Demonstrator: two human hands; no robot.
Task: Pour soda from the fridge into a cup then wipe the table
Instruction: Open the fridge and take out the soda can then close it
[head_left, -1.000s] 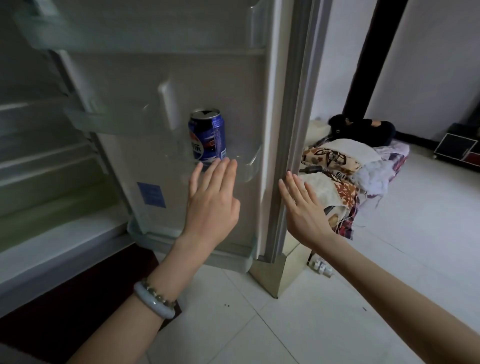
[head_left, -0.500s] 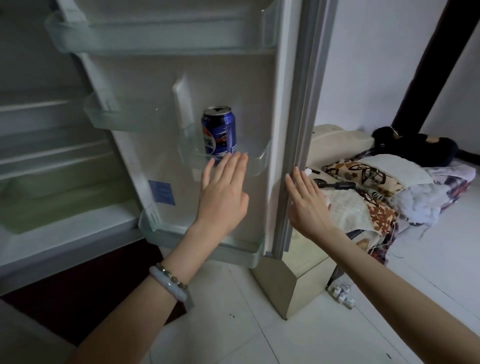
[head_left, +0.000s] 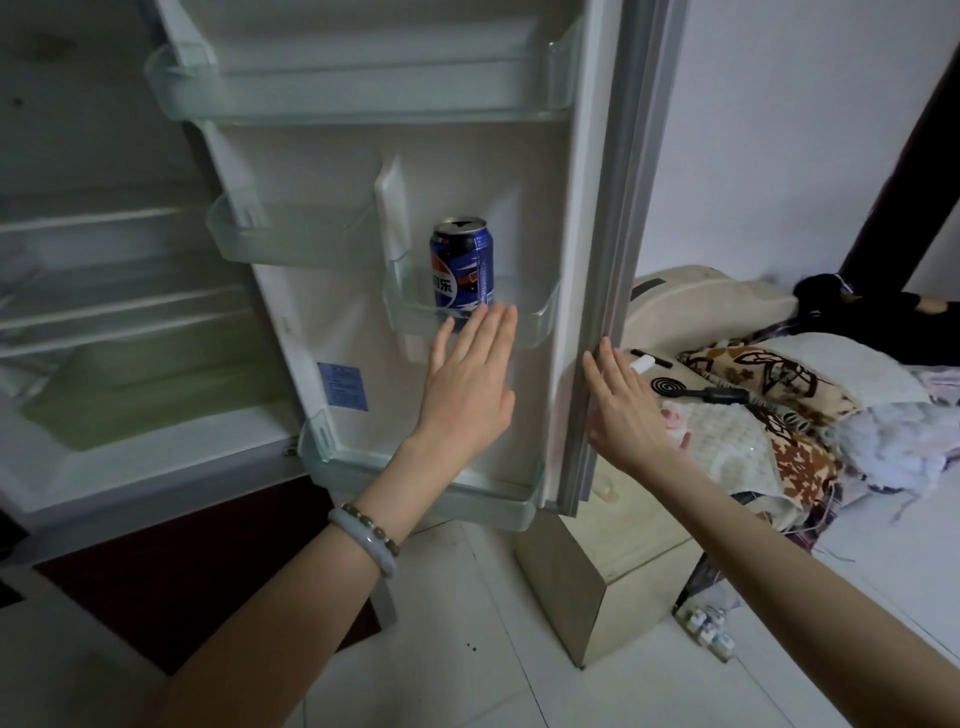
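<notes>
A blue soda can (head_left: 462, 270) stands upright in a small clear bin (head_left: 524, 322) on the inside of the open fridge door (head_left: 519, 182). My left hand (head_left: 467, 389), with a bracelet on the wrist, is stretched out flat just below the can, its fingertips at the bin's front. My right hand (head_left: 623, 410) has straight fingers that touch the door's outer edge (head_left: 608, 312). Neither hand holds anything. No cup or table is in view.
The fridge interior (head_left: 104, 312) with bare shelves lies to the left. Right of the door stand a beige box (head_left: 623, 561) and a pile of patterned cloths (head_left: 779, 405) with a mosquito coil on it. White floor tiles (head_left: 467, 649) run below.
My view has shifted so the door and can sit more central and larger. Both hands keep about the same place against the door, the left fingertips now slightly nearer the can.
</notes>
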